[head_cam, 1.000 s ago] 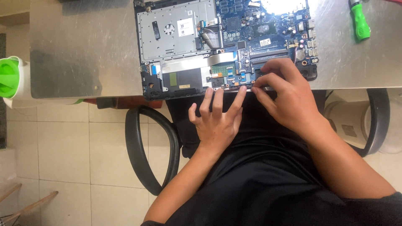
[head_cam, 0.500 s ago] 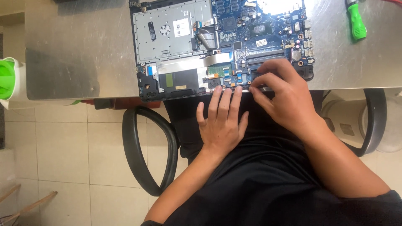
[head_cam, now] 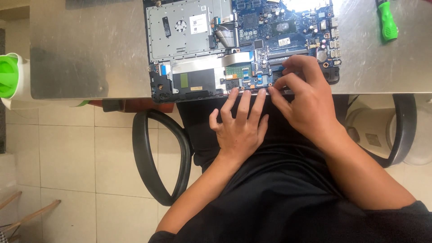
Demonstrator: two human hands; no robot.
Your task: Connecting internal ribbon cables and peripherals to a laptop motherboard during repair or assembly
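Fingers [head_cam: 245, 101] of my left hand [head_cam: 240, 128] are spread and released, grasping nothing; their tips rest against the near edge of the opened laptop [head_cam: 243, 49], palm hanging off the desk [head_cam: 90, 49] over my lap. Right hand [head_cam: 306, 99] sits just to the right of the left one, its fingers curled down onto the near right corner of the laptop, pressing at the blue circuit board [head_cam: 288, 27] close to the edge. I cannot tell whether those fingers pinch a small part or only press on the board; the tips hide whatever lies under them.

Laptop position: bottom cover off, lying flat at the desk's near edge, directly ahead of me. Left half of the laptop is a grey metal plate [head_cam: 184, 27] with a flat ribbon cable [head_cam: 227, 36] crossing toward the board. Right half is the exposed board.

Green-handled screwdriver [head_cam: 387, 22] lies on the desk well to the right of the laptop, untouched. Green and white container [head_cam: 11, 78] stands off the desk's left end, well apart from the laptop. Black chair armrests [head_cam: 157, 157] loop out below the laptop on both sides of my lap, over a tiled floor [head_cam: 67, 157].
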